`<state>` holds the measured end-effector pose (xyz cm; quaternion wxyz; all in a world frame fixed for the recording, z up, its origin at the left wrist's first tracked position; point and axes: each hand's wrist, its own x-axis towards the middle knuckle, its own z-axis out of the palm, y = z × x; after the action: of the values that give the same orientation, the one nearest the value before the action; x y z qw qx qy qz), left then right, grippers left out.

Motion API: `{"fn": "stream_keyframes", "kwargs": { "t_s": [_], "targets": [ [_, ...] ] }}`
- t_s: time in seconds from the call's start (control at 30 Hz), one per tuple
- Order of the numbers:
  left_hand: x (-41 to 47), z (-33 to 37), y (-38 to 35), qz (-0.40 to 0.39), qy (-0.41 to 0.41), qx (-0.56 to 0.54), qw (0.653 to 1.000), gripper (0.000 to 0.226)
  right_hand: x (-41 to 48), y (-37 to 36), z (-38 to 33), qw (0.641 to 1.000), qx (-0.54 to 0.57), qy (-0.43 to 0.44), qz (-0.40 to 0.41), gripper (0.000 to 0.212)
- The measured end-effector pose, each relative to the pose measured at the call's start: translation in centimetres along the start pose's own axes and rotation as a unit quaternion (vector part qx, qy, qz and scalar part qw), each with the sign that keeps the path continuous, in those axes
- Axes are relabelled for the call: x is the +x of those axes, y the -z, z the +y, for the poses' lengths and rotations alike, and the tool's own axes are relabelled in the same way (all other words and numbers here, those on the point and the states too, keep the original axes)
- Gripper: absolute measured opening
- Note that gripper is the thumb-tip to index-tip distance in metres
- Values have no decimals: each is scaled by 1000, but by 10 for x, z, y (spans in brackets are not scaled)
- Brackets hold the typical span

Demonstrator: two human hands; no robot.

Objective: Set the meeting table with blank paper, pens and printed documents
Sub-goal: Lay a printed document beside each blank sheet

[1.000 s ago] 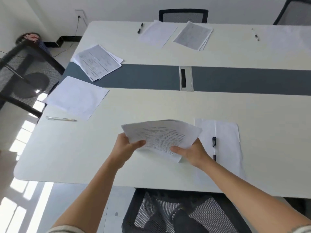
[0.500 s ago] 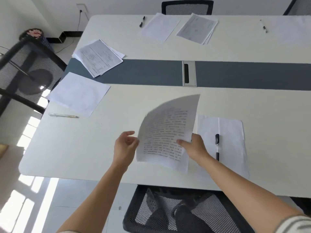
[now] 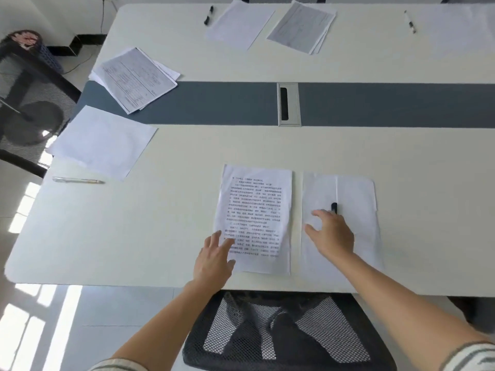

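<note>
A printed document (image 3: 257,210) lies flat on the white table (image 3: 166,236) near its front edge. My left hand (image 3: 214,259) rests open on the document's lower left corner, fingers spread. Right of the document lies blank paper (image 3: 353,199) with a black pen (image 3: 334,207) on it. My right hand (image 3: 330,234) hovers open over the blank paper and hides most of the pen. At the left end lie another blank sheet (image 3: 104,141), a clear pen (image 3: 76,180) and a printed stack (image 3: 136,79).
On the far side lie a black pen (image 3: 208,19), blank paper (image 3: 239,24), a printed stack (image 3: 302,26) and another pen (image 3: 409,22). A grey strip with a cable slot (image 3: 288,104) crosses the table. Mesh chairs stand at the near edge (image 3: 281,330) and at the left (image 3: 29,103).
The printed document, held up in both hands a second ago, now lies flat on the table. My right hand let go of it and moved right over the blank paper and pen.
</note>
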<state>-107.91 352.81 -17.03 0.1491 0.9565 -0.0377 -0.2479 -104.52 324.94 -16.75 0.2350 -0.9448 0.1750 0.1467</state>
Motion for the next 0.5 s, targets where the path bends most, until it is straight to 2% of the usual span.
{"fn": "stream_keyframes", "kwargs": {
  "t_s": [0.07, 0.13, 0.2, 0.5],
  "targets": [
    [5, 0, -8, -25, -18, 35, 999, 61, -12, 2, 33, 996, -91, 11, -19, 67],
    [7, 0, -15, -45, -27, 61, 997, 65, -20, -2, 55, 985, -147, -8, -85, 82],
    [6, 2, -21, -46, -23, 72, 996, 66, -23, -8, 65, 978, -172, -5, -115, 85],
    [1, 7, -28, -32, -9, 61, 998, 64, -17, -14, 61, 977, -181, 28, -111, 85]
  ]
}}
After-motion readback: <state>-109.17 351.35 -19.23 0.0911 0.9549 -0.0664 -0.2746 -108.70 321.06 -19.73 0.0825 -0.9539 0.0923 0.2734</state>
